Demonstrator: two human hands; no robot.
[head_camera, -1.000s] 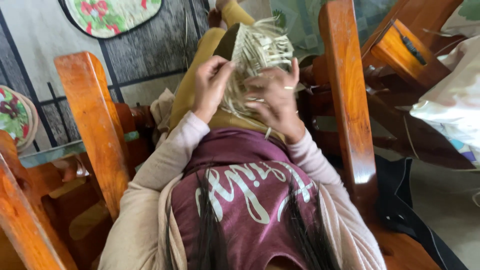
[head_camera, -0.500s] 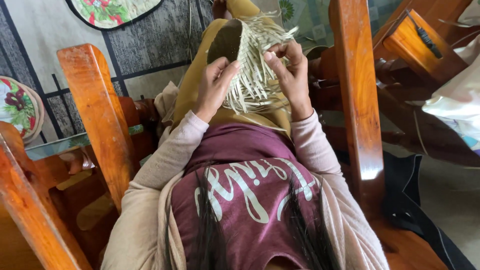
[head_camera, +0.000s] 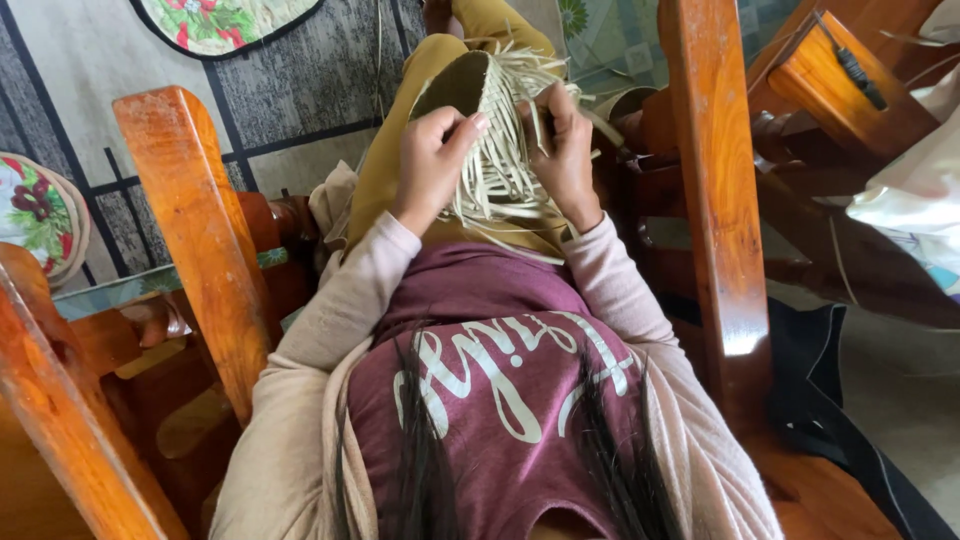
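One person is seated, viewed from above, with two hands at work on one part-woven basket (head_camera: 470, 90) of pale straw that rests on the lap toward twelve o'clock, against mustard-yellow trousers (head_camera: 385, 170). The left hand (head_camera: 432, 160) sits at the ten o'clock side of the work, fingers curled, thumb and forefinger closed on a few of the loose straw strips (head_camera: 500, 170) just under the basket's rim. The right hand (head_camera: 562, 140) lies at the two o'clock side, fingers bent and pressed against the strips; whether it pinches a single strip or only steadies the bundle cannot be told, as its fingertips are hidden behind the straw. The unwoven strips fan down between the two hands, too many and too fine to count. The person wears one maroon top (head_camera: 500, 370) with pale lettering under a beige cardigan. Two wooden chair arms (head_camera: 190, 230) flank the body, one at nine o'clock and one at three o'clock. A second wooden piece of furniture (head_camera: 830, 85) stands at two o'clock. Two round floral mats (head_camera: 40, 215) show, one at nine o'clock and one at eleven o'clock, on a grey patterned rug (head_camera: 300, 80).
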